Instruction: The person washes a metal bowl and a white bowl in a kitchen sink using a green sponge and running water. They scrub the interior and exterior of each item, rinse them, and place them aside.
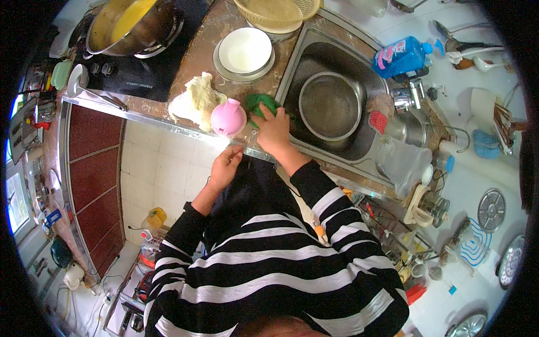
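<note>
My right hand [273,128] presses on a green scouring pad [260,102] on the brown countertop, beside the sink's left rim. Its fingers lie spread over the pad. At the counter's front edge is my left hand [225,166], fingers curled; whether anything is between them cannot be told. Just above it sits a round pink plastic piece with a short neck [228,119], perhaps a funnel. A crumpled whitish cloth [197,102] touches its left side. Farther back, a white bowl [245,50] is stacked on other white dishes.
To the right, a steel basin [330,106] stands in the sink [290,90]. A blue detergent bottle [400,57] is by the faucet [408,96]. A yellow colander [280,12] stands behind. On the stove is a tilted metal pot [99,38]; a ladle [99,93] lies at the counter's left edge.
</note>
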The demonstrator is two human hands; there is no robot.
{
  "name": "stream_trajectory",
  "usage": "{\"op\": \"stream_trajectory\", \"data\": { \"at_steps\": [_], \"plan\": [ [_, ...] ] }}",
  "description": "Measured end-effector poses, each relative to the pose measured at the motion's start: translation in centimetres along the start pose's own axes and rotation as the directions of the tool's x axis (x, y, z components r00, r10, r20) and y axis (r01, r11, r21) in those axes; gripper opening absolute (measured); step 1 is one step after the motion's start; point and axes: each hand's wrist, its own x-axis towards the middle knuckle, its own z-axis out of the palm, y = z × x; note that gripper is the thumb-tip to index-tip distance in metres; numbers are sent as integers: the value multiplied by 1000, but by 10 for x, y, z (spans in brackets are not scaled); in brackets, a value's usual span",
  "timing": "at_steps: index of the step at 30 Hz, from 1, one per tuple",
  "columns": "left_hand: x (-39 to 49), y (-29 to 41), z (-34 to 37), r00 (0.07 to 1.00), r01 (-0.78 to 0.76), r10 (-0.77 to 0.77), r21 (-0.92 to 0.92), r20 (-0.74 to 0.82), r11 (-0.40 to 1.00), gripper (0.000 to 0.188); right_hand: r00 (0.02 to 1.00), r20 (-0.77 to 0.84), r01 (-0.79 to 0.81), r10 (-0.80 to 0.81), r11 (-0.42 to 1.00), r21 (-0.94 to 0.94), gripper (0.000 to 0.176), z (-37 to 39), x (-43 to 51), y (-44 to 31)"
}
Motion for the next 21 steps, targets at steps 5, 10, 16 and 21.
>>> {"op": "stream_trajectory", "data": {
  "at_steps": [5,10,16,21],
  "plan": [
    [-6,7,-16,998,28,-32,65,59,997,21,997,-8,73,-72,985,160,40,1,-48,-9],
    [-7,7,-25,999,-50,50,35,18,998,22,990,-48,141,-133,939,314,32,8,-88,13],
    [-7,-3,-29,998,-42,41,22,47,999,24,999,5,34,-40,897,441,31,0,-142,87],
    [-9,-9,-34,998,2,-3,27,58,1000,25,992,-36,-97,119,923,373,28,-13,-198,139]
  ]
}}
